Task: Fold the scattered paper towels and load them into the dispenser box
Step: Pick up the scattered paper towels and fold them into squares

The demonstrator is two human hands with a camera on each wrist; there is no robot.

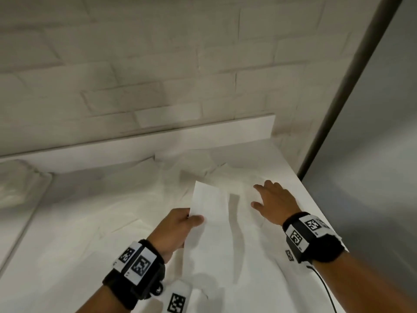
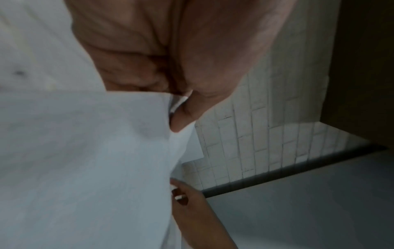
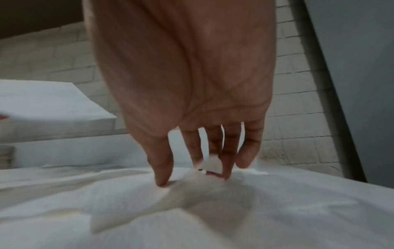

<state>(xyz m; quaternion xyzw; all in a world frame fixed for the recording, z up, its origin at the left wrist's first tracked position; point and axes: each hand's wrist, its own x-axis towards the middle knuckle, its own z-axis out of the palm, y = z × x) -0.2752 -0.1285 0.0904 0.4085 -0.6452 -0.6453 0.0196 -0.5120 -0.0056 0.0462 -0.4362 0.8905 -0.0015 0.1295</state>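
My left hand (image 1: 178, 227) pinches the near edge of a folded paper towel (image 1: 211, 207) lifted off the table (image 1: 56, 256), while my right hand (image 1: 274, 203), fingers (image 3: 164, 168) spread, presses loose towels (image 1: 252, 251) beyond.
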